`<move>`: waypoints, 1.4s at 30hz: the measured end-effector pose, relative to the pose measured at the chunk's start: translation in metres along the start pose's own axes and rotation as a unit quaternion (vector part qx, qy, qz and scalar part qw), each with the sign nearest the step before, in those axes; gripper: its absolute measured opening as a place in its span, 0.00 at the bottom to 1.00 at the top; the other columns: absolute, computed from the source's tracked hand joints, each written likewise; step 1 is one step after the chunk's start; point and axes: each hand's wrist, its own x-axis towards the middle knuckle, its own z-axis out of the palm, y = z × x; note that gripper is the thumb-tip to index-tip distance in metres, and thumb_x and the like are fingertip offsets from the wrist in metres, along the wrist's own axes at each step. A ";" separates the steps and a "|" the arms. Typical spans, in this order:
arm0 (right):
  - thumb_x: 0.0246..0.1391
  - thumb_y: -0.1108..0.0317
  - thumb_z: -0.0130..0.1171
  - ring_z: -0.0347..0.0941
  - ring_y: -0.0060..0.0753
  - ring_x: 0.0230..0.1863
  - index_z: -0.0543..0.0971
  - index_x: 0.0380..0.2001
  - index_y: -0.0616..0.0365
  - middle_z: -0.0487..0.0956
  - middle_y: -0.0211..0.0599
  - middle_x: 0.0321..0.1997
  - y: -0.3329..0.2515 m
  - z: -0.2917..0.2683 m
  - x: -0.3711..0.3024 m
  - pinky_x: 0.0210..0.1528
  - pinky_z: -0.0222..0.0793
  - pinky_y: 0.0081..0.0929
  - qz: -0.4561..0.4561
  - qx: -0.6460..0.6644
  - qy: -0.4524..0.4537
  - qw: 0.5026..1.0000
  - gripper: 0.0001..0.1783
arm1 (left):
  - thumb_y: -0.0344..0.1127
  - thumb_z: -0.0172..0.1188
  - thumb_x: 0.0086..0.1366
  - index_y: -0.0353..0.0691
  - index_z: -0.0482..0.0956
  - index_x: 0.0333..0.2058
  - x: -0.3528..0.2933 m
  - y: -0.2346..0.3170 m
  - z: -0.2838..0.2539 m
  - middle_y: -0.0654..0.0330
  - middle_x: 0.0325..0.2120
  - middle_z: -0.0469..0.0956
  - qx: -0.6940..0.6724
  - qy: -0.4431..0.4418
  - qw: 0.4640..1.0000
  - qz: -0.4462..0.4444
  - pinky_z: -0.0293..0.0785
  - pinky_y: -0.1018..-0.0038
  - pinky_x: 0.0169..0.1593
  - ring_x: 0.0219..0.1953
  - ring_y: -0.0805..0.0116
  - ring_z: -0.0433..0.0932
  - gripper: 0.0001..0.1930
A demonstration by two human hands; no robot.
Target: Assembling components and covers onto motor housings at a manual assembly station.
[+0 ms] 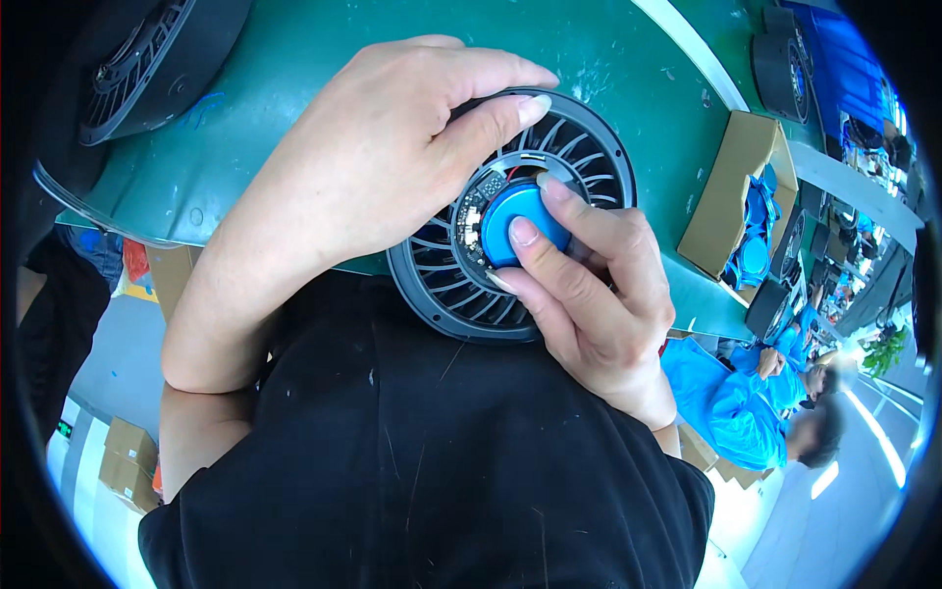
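Blue disc (526, 202) partly behind right hand (603, 294); carton (721, 191) beyond wheel (425, 294).

Disc (503, 211) was at hub of wheel (422, 294); wheel overlapped near edge of table (653, 108). Box (721, 191) stood right, caps (754, 257) inside. Second wheel (182, 83) was far left.

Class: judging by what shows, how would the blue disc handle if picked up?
The blue disc is probably stiff: it shows no bending under the fingers of the right hand. Its smooth-looking face may be slippery. Being round, it might roll on edge.
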 end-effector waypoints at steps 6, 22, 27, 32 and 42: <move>0.37 0.72 0.75 0.70 0.26 0.30 0.85 0.40 0.62 0.78 0.52 0.48 0.000 0.002 -0.003 0.26 0.67 0.19 0.017 -0.012 0.002 1.000 0.21 | 0.39 0.55 0.69 0.39 0.81 0.47 0.002 -0.002 0.003 0.52 0.33 0.80 -0.017 0.000 1.000 0.003 0.72 0.72 0.41 0.37 0.60 0.79 0.14; 0.38 0.74 0.74 0.69 0.25 0.29 0.84 0.41 0.63 0.79 0.47 0.48 -0.007 0.005 -0.004 0.27 0.66 0.19 0.033 -0.035 0.026 0.999 0.21 | 0.38 0.58 0.66 0.41 0.83 0.45 0.003 -0.001 0.004 0.54 0.33 0.81 -0.099 -0.011 0.994 -0.039 0.72 0.71 0.42 0.38 0.63 0.78 0.13; 0.38 0.76 0.72 0.73 0.31 0.32 0.84 0.41 0.63 0.80 0.47 0.48 -0.001 -0.005 -0.010 0.30 0.70 0.21 -0.030 -0.058 0.022 0.998 0.20 | 0.34 0.63 0.61 0.41 0.81 0.49 0.013 0.023 -0.012 0.53 0.30 0.76 -0.120 -0.063 0.986 -0.099 0.69 0.75 0.44 0.35 0.61 0.73 0.16; 0.37 0.79 0.70 0.77 0.37 0.35 0.83 0.38 0.66 0.81 0.46 0.42 -0.011 -0.012 -0.008 0.35 0.76 0.27 -0.119 -0.157 -0.008 0.980 0.18 | 0.35 0.64 0.61 0.43 0.83 0.46 0.008 0.022 -0.009 0.56 0.27 0.69 -0.017 -0.022 0.999 -0.034 0.66 0.74 0.41 0.34 0.62 0.69 0.14; 0.34 0.82 0.66 0.77 0.41 0.33 0.80 0.34 0.75 0.79 0.50 0.35 -0.022 -0.020 0.005 0.31 0.78 0.26 -0.262 -0.348 -0.104 0.894 0.17 | 0.39 0.67 0.58 0.45 0.87 0.37 -0.004 0.010 -0.001 0.58 0.32 0.76 0.086 -0.014 0.988 0.130 0.65 0.71 0.44 0.42 0.66 0.70 0.10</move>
